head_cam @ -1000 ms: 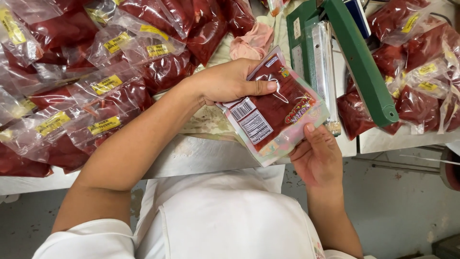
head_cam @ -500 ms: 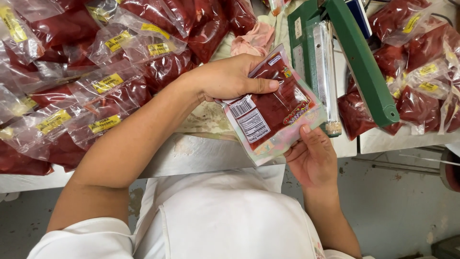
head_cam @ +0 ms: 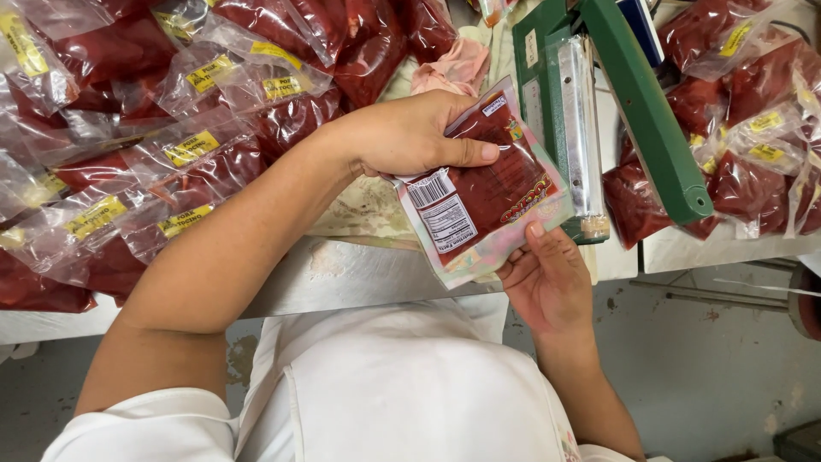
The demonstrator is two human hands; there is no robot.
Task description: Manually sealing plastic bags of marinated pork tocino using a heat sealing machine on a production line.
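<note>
- Right now your left hand grips the top edge of a clear plastic pouch of red meat, thumb lying flat across its front and the fingers clamped around the edge.
- Your right hand supports the same pouch from below, palm up, with the thumb pressed on its lower right corner and the other fingers curled behind it.
- You hold the pouch tilted, above the near edge of the table, just left of the green heat sealer, whose arm stands raised.
- A white label with a barcode shows on the pouch's left half; its lower end looks pale and empty of meat.
- Left of your forearm, a heap of similar pouches with yellow labels covers the table.
- More filled pouches lie to the right of the sealer.
- A pink cloth lies behind your left hand, near the sealer's base.
- Your white apron fills the lower middle of the view.
</note>
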